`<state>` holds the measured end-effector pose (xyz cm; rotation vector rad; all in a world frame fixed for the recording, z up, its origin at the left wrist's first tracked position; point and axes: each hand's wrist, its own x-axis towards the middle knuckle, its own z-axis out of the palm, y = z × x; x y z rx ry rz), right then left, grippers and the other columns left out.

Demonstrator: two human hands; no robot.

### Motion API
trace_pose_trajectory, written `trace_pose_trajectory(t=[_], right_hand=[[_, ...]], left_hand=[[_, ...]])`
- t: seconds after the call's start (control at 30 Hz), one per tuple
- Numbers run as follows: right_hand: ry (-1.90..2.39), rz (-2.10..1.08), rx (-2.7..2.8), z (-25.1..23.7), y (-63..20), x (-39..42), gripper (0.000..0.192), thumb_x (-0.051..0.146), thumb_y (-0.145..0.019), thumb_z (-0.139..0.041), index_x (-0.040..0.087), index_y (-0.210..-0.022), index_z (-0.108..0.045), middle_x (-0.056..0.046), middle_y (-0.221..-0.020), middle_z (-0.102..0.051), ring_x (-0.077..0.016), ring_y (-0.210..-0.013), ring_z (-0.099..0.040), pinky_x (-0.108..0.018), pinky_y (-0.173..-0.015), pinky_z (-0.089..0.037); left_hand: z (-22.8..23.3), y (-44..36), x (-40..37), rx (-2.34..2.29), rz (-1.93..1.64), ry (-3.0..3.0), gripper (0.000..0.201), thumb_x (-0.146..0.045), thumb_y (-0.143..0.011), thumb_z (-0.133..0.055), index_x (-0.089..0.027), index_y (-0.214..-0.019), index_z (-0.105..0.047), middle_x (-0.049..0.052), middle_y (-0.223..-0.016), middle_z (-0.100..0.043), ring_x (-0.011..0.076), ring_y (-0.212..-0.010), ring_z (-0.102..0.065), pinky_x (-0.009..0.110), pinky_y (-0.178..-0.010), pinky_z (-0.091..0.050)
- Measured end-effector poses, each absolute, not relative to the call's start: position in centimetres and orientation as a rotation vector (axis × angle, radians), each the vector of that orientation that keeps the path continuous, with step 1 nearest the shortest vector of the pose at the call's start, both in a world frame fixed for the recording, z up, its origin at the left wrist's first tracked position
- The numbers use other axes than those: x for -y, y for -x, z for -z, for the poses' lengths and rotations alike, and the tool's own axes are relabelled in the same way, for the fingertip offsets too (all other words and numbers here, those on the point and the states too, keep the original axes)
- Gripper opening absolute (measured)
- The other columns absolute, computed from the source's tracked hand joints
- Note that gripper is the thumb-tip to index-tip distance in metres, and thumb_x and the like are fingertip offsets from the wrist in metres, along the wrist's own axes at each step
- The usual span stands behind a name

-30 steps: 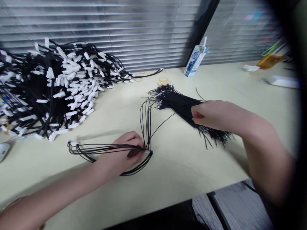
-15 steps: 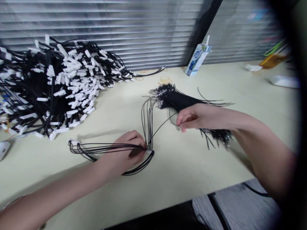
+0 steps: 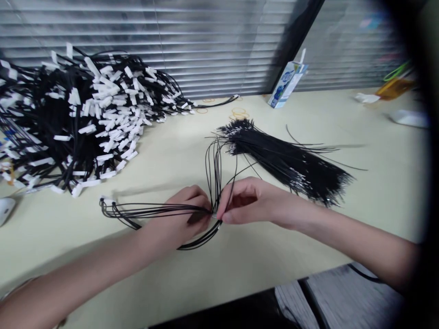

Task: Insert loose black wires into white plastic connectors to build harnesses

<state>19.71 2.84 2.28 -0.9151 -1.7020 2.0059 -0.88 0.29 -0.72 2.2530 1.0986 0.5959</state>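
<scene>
My left hand (image 3: 192,208) is closed on a wire harness (image 3: 161,210) of thin black wires, near its small white connector (image 3: 214,214). Some of its wires run left to another white connector (image 3: 109,200); others rise from the held connector or curve beneath my hand. My right hand (image 3: 245,201) pinches a single black wire (image 3: 233,179) between thumb and fingertips, right at the connector's right side. Whether the wire's end sits inside the connector is hidden by the fingers. Beyond my right hand lies a bundle of loose black wires (image 3: 274,153) with small metal ends.
A big heap of black cables with white connectors (image 3: 113,105) fills the back left. Rubber bands (image 3: 239,113) lie at the back middle, with a drink carton (image 3: 287,84) to their right. A white object (image 3: 408,118) is at far right. Blinds (image 3: 212,45) stand behind the table.
My right hand has moved left and down from beside the loose bundle to the connector, bringing a wire with it. My left hand keeps its hold on the harness.
</scene>
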Motion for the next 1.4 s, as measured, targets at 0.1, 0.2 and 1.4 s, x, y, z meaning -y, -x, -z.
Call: trace_pose_trajectory(t=[0.1,0.2,1.4], right_hand=[[1.037,-1.664,1.892,-1.9,-19.1,-2.6,0.015,0.031,-0.077,-0.067,0.017,-0.081,-0.068,-0.001,-0.074,-0.067,-0.0122,-0.067,-0.057,-0.024,-0.059,-0.042],[1.076,-1.387,2.063,-1.2,-19.0,-2.7,0.02,0.036,-0.082,-0.061,0.018,-0.082,-0.068,-0.002,-0.075,-0.066,-0.0127,-0.064,-0.054,-0.025,-0.055,-0.039],[1.053,-1.094,2.038,0.2,-18.8,-1.5,0.015,0.025,-0.079,-0.064,0.017,-0.066,-0.06,0.004,-0.058,-0.054,-0.0058,-0.054,-0.044,-0.019,-0.049,-0.034]], left_hand=[[0.8,0.9,-0.3,-1.088,-0.584,-2.304,0.007,-0.015,-0.084,-0.053,-0.019,-0.082,-0.058,0.002,-0.089,-0.054,0.0134,-0.078,-0.056,0.025,-0.067,-0.047],[0.8,0.9,-0.2,-1.096,-0.568,-2.318,0.008,-0.013,-0.084,-0.052,-0.018,-0.08,-0.056,0.003,-0.089,-0.053,0.014,-0.078,-0.055,0.026,-0.068,-0.046],[1.5,0.9,-0.4,-1.081,-0.65,-2.296,0.008,-0.015,-0.083,-0.056,-0.02,-0.077,-0.056,-0.001,-0.085,-0.052,0.0121,-0.076,-0.053,0.024,-0.068,-0.044]])
